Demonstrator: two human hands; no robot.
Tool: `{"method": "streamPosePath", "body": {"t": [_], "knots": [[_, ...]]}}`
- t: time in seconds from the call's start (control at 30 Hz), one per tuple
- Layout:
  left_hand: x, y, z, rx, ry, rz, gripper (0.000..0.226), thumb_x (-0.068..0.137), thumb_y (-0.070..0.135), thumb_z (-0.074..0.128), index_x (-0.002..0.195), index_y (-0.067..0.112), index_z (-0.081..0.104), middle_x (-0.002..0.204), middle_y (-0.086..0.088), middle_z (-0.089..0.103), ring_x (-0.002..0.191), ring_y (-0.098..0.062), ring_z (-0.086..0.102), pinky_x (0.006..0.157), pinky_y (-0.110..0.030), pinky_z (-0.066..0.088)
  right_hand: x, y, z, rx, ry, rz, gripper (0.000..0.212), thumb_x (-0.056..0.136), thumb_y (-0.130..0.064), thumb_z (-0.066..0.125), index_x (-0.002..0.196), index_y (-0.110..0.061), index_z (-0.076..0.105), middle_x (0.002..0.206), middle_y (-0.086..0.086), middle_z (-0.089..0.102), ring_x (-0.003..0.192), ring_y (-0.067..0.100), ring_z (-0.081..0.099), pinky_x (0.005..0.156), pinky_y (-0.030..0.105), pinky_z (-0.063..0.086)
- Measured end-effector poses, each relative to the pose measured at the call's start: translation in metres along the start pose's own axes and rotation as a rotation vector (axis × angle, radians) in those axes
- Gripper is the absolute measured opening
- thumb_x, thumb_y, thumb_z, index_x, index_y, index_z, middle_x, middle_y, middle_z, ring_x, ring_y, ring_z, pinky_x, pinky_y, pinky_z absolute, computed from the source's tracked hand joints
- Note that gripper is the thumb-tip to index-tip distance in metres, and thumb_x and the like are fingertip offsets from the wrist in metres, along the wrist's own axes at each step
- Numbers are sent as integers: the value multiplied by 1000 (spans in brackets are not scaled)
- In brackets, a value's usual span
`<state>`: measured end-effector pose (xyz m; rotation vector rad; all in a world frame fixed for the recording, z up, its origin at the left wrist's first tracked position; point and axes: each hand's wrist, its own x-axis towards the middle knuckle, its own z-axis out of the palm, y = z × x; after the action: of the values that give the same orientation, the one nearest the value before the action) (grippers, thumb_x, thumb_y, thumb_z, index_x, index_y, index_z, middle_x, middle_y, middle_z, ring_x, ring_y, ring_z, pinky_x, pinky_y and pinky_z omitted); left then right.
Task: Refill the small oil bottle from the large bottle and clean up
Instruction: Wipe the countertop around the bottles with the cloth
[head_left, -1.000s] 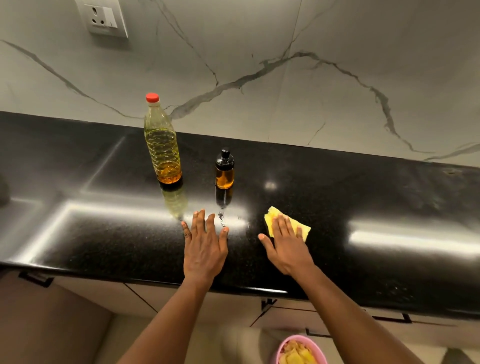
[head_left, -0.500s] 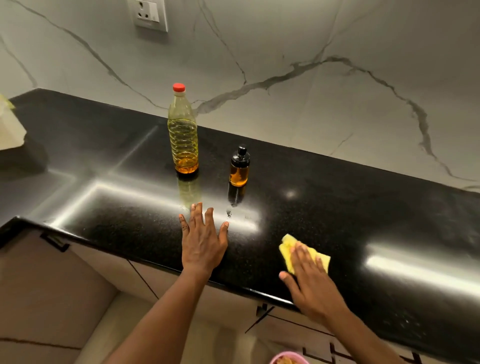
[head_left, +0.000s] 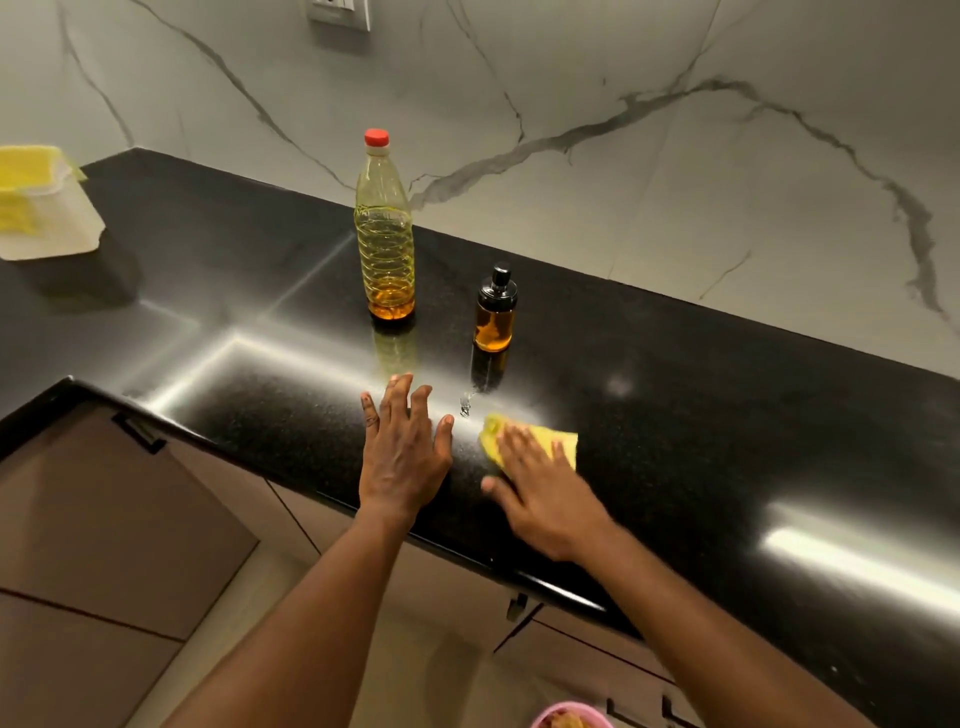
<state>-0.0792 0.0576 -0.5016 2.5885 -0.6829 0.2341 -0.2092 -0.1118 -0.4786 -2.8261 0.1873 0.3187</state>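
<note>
Pressing yellow cloth (head_left: 563, 441), right hand (head_left: 545, 501) flat; left hand (head_left: 402, 460) (splayed) on glossy counter (head_left: 727, 415).

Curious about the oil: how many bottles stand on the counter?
2: a tall clear red-capped plastic bottle near the wall; a small black-topped amber glass bottle right of it.

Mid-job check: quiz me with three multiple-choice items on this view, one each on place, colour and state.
1. Where does the small bottle stand relative to the large bottle? A left of it; B right of it; C behind it
2. The large bottle's cap is: A red; B black; C green
3. The right hand is: A lifting a bottle; B pressing the yellow cloth on the countertop; C hanging idle

Key: 1 B, it stands to the right; 2 A, the cap shows red; 3 B, straight fingers lie on the cloth.
</note>
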Motion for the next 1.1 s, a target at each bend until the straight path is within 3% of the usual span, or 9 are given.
{"method": "streamPosePath", "body": {"t": [0.13,0.27,0.47,0.6,0.73,0.8,0.9,1.0,1.1], "knots": [[-1,0,1,-37,2,-6,48,105,40,51,145,13,43,162,-17,33,157,-33,24,130,-56,5,-70,2,13,-21,-40,-65,78,102,-72,7,164,-29,-11,167,-14,-24,152,0,-30,127,36,-17],[0,0,3,-40,-4,-17,47,105,37,52,144,12,45,160,-18,37,156,-34,28,130,-55,9,-74,47,5,-37,-3,87,97,83,-82,-18,165,-32,-7,168,-15,-19,154,3,-25,131,44,-6],[2,-1,4,-47,15,-8,46,103,35,56,142,12,45,158,-18,38,153,-35,32,129,-56,12,28,72,-30,9,13,272,76,105,-65,10,167,-23,-3,174,-1,-12,160,18,-14,129,54,-4],[1,0,3,-59,45,-11,43,105,29,50,144,12,43,158,-17,37,154,-33,30,129,-52,9,66,26,-32,10,-47,140,73,107,-64,12,166,-24,-3,174,-2,-12,160,20,-14,129,57,-5],[4,-8,10,33,-3,1,42,108,34,35,144,14,42,159,-15,34,156,-30,22,129,-57,13,9,-28,-1,35,-48,-69,71,107,-63,16,166,-27,0,172,-7,-11,159,13,-18,129,51,-10],[3,-11,13,90,-51,16,46,108,39,25,144,17,44,161,-13,30,158,-30,17,130,-58,12,-39,-36,10,34,-75,-119,71,104,-68,10,165,-34,-5,170,-13,-18,156,6,-25,128,44,-16],[0,-6,7,-70,32,-9,41,108,36,39,144,15,41,157,-16,36,154,-31,27,130,-56,14,-85,-17,16,-11,-106,-78,81,89,-78,-9,161,-41,-14,166,-17,-26,152,1,-30,128,40,-17],[-3,-2,3,-88,78,3,40,108,35,44,143,14,41,155,-17,40,152,-31,32,129,-55,16,-74,11,12,-34,-53,27,98,79,-85,-21,163,-37,-11,168,-15,-22,153,3,-29,130,45,-9],[-1,-3,4,-107,70,-12,40,109,33,45,143,13,42,155,-16,41,150,-32,35,129,-55,18,-22,29,3,-12,20,155,89,91,-78,-9,166,-29,-7,173,-6,-15,158,13,-20,130,52,-4]]}}
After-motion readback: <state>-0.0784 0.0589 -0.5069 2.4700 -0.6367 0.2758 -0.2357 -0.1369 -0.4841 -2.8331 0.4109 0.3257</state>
